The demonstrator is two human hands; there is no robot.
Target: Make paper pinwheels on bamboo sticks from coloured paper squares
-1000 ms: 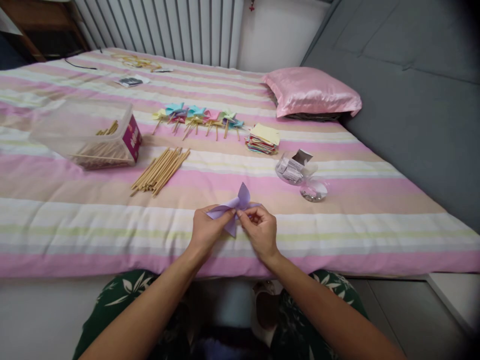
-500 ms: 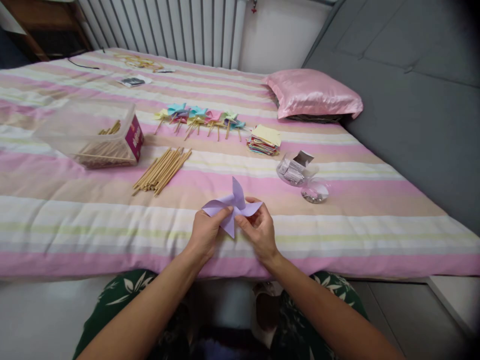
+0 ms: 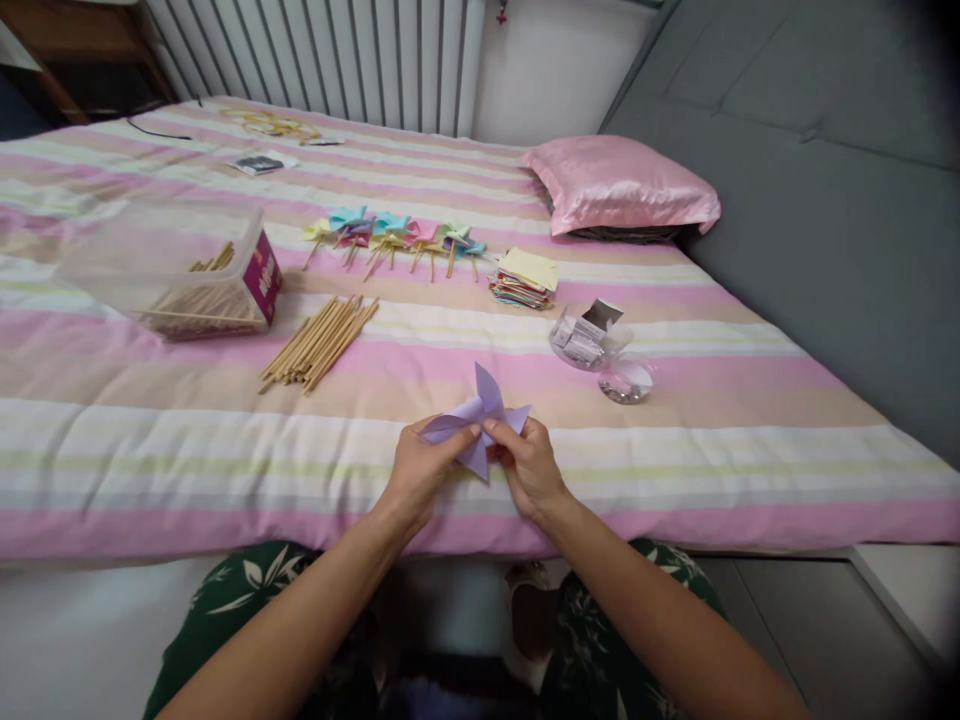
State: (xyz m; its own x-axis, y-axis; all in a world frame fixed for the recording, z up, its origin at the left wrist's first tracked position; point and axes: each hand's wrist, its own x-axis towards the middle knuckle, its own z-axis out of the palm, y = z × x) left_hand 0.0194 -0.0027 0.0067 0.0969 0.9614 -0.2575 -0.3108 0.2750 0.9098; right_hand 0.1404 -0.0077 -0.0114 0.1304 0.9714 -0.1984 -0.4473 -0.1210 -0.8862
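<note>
The middle of the lilac paper pinwheel is hidden behind pinching fingertips, so how its folds meet cannot be made out; the contents of the small clear dish to the right are too small to tell; the pinwheel is plain, matte, stickless, with four pointed vanes; it is held just above the near part of the striped bedspread, centre of the scene; the left hand and right hand both close thumb and fingers on it from either side; one vane points far, one near, the others left and right; its widest span runs left to right; a bundle of wooden sticks lies further off to the left.
</note>
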